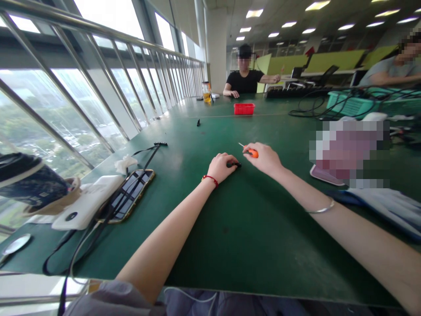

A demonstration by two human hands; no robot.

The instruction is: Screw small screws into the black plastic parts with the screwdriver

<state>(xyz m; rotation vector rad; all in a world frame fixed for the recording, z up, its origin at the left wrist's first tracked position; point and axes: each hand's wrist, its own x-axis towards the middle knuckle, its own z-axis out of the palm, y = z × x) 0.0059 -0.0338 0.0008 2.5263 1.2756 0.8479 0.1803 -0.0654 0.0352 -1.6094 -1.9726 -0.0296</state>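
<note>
Red bin beyond orange-handled screwdriver, contents unclear

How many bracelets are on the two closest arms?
2. A red bracelet is on the wrist by the left hand, and a silver bracelet is farther up the arm from the right hand. Clothes might hide more.

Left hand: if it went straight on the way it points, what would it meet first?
Probably the right hand or the orange-handled screwdriver it holds, though their relative heights are unclear.
</note>
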